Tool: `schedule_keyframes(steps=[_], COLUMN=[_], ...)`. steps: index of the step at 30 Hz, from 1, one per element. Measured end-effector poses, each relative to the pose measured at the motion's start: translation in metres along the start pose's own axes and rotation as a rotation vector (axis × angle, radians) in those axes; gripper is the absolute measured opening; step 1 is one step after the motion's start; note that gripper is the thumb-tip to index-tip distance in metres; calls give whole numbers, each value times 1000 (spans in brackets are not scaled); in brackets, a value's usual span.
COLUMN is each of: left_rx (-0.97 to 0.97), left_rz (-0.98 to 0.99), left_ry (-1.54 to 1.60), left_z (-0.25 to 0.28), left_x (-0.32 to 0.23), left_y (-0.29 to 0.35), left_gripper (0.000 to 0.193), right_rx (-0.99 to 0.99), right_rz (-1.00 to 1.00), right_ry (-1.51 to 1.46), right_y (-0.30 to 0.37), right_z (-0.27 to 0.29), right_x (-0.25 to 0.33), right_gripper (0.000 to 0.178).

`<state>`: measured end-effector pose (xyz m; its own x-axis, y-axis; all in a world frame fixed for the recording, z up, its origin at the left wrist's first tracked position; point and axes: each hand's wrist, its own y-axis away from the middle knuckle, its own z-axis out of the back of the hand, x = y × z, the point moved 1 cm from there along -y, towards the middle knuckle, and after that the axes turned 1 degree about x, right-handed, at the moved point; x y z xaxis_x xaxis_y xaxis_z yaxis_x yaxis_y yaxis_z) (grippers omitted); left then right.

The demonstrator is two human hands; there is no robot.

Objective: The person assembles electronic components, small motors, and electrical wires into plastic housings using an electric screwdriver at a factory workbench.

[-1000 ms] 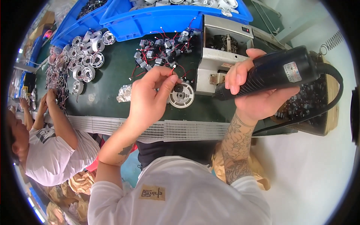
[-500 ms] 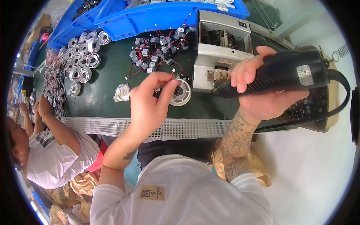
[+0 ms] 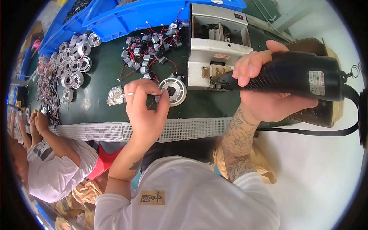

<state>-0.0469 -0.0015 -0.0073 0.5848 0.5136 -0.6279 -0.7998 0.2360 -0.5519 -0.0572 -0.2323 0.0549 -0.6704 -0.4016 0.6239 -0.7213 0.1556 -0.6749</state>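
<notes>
A round white spoked wheel (image 3: 173, 92) lies flat on the green bench, a dark hub at its middle. My left hand (image 3: 143, 107) is at its left edge, thumb and fingertips pinched together. A bit of red wire shows beside the fingers, but what they grip is mostly hidden. My right hand (image 3: 251, 69) is wrapped round a thick black electric screwdriver (image 3: 295, 76), held nearly level. Its narrow end points left, at the metal outlet of a grey screw feeder (image 3: 220, 51); whether the tip touches a screw cannot be seen.
Small motors with red wires (image 3: 147, 53) lie heaped behind my left hand. Further left are several white rings (image 3: 73, 63), a crumpled foil lump (image 3: 116, 95) and bundled wires (image 3: 48, 88). Blue bins (image 3: 134, 21) stand behind. A perforated strip (image 3: 188, 129) edges the bench; a co-worker (image 3: 57, 165) sits left.
The view has shifted slightly. My left hand has drawn back from the wheel's hub to its left edge, and the white connector at its fingertips is out of sight. The screwdriver end meets the feeder's outlet.
</notes>
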Motion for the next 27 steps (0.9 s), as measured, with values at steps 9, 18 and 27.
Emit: schedule_keyframes(steps=[9, 18, 27], left_rx=[199, 263, 267], left_rz=[570, 540, 540], left_ry=[703, 802, 757], left_z=[-16, -18, -17], left_x=[15, 16, 11], left_y=[4, -1, 0], left_gripper=[23, 24, 24], right_rx=[49, 207, 202], right_rz=[-101, -295, -307], right_ry=[-17, -45, -35], right_y=[1, -21, -23], right_z=[-7, -54, -71], right_x=[3, 8, -19], right_gripper=[117, 116, 124])
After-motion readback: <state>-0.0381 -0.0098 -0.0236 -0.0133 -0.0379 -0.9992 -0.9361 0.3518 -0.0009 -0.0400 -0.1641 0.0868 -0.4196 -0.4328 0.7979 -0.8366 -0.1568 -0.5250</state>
